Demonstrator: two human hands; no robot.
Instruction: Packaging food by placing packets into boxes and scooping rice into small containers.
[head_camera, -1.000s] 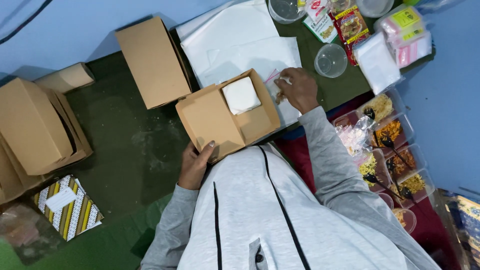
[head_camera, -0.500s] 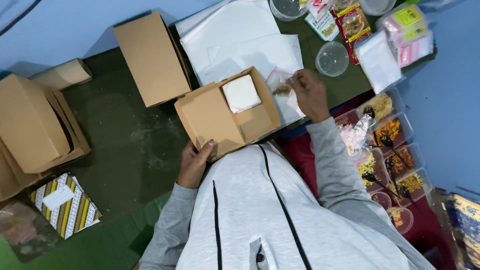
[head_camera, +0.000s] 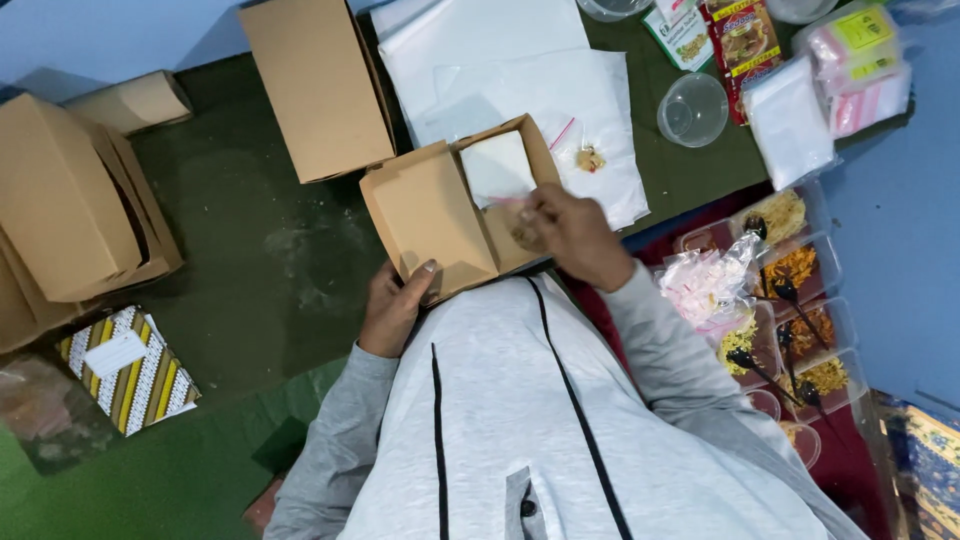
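Observation:
An open brown cardboard box (head_camera: 425, 215) lies on the dark green table in front of me, its lid folded out to the left. A white paper liner (head_camera: 497, 166) sits in its far compartment. My left hand (head_camera: 393, 305) grips the near edge of the lid. My right hand (head_camera: 572, 232) is over the box's near right compartment, holding a small clear packet with a brownish snack (head_camera: 521, 232) inside. Another small packet (head_camera: 590, 158) lies on the white plastic sheets (head_camera: 520, 85) beyond the box.
Closed and open brown boxes (head_camera: 320, 85) stand at the far left and centre. A striped gold box (head_camera: 128, 368) lies at the near left. Clear cups (head_camera: 692, 108), sachets and bags are at the far right; trays of snacks with black spoons (head_camera: 790, 300) line my right side.
My right hand came back from the white sheets beyond the box with a small packet and now sits over the box's right compartment. The left hand stayed on the lid.

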